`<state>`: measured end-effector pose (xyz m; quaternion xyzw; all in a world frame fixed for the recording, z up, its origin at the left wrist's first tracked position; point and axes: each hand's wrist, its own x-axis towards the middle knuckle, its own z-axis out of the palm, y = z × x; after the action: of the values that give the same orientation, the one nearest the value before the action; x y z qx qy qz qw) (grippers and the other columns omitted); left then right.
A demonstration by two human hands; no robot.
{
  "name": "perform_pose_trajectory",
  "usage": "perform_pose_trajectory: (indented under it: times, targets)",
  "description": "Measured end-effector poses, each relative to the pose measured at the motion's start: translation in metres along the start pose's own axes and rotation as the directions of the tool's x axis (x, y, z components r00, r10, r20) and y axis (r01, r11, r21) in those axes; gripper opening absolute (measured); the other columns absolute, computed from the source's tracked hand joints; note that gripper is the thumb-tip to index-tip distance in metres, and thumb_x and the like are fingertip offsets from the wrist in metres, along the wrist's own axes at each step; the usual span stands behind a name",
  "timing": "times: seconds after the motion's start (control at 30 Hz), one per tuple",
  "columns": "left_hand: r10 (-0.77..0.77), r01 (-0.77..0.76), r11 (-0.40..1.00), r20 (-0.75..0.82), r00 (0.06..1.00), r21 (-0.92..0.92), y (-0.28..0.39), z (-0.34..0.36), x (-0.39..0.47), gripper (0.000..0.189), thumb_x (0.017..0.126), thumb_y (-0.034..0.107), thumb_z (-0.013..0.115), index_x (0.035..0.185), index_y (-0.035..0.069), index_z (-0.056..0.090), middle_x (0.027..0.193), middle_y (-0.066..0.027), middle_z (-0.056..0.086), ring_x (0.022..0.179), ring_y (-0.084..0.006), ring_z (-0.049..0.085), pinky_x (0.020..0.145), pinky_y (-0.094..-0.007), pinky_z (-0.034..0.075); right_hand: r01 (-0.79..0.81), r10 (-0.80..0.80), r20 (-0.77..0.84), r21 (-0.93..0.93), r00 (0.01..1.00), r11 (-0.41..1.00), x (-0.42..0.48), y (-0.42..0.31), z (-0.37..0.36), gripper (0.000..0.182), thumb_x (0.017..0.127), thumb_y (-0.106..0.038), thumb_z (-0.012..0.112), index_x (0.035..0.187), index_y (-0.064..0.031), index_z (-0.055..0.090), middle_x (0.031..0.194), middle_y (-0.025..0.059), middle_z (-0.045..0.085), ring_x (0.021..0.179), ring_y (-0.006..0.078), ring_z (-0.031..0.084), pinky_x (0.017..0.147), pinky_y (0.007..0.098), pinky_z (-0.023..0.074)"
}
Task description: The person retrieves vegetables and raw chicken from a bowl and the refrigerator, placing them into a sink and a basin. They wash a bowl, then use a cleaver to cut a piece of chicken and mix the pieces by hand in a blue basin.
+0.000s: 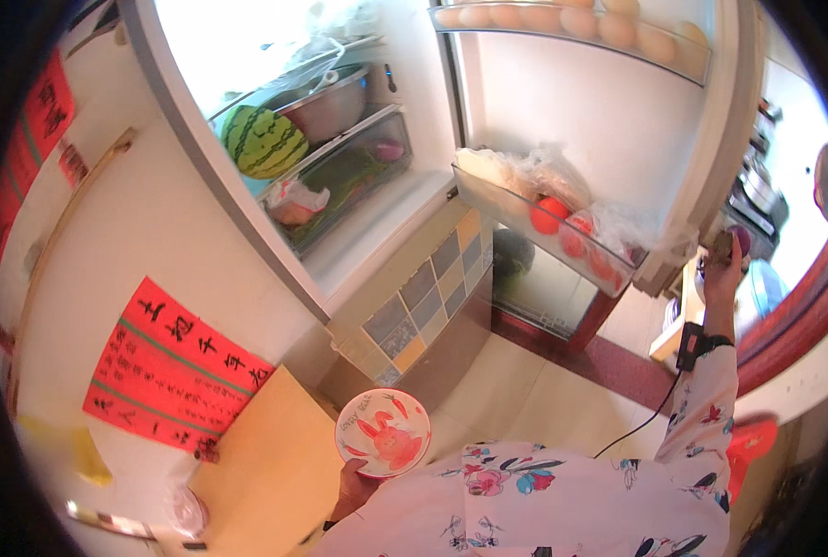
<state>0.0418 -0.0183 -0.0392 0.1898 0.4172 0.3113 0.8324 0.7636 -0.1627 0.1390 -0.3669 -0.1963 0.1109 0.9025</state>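
My left hand (358,482) is closed on the rim of a white bowl or plate (384,433) with a red rabbit pattern, low in the view. At the far right my right hand (724,268) reaches out beside the edge of the open refrigerator door (581,104). Its fingers are around a dark roundish thing too small to identify, with a purple thing (739,240) just beside them. A clear plastic bag (616,230) hangs over the lower door shelf near that hand. Inside the refrigerator sit a watermelon (264,141) and a metal pot (334,104).
Eggs (581,21) fill the upper door shelf; tomatoes (549,214) and bagged food lie in the lower one. A wooden board or tabletop (274,452) stands at lower left, by a red paper with writing (177,376). A dark red door frame (790,348) is at right.
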Motion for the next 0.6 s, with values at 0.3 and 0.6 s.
perform_pose_trajectory:
  times: [0.3, 0.6]
  targets:
    - [0.046, -0.066, 0.965, -0.084, 0.995, -0.252, -0.044, 0.078, -0.062, 0.064, 0.066, 0.013, 0.047, 0.129, 0.007, 0.032, 0.126, -0.0158, 0.041, 0.114, -0.0359, 0.042, 0.096, -0.0506, 0.036, -0.258, 0.137, 0.362, 0.313, 0.922, 0.914, 0.0, 0.028, 0.01, 0.038, 0.088, -0.036, 0.046, 0.115, -0.0105, 0.051, 0.114, 0.0034, 0.056, 0.108, 0.0201, 0.051, 0.091, 0.0353, 0.0408]
    - [0.14, -0.152, 0.985, -0.138, 0.98, -0.076, -0.042, 0.086, -0.071, 0.059, 0.07, 0.026, 0.047, 0.124, 0.005, 0.039, 0.12, -0.0205, 0.048, 0.108, -0.0367, 0.049, 0.095, -0.045, 0.039, -0.291, 0.202, 0.298, 0.294, 0.933, 0.91, -0.056, 0.031, 0.031, 0.038, 0.089, -0.038, 0.042, 0.117, -0.013, 0.049, 0.115, 0.0032, 0.054, 0.106, 0.02, 0.052, 0.088, 0.034, 0.0427]
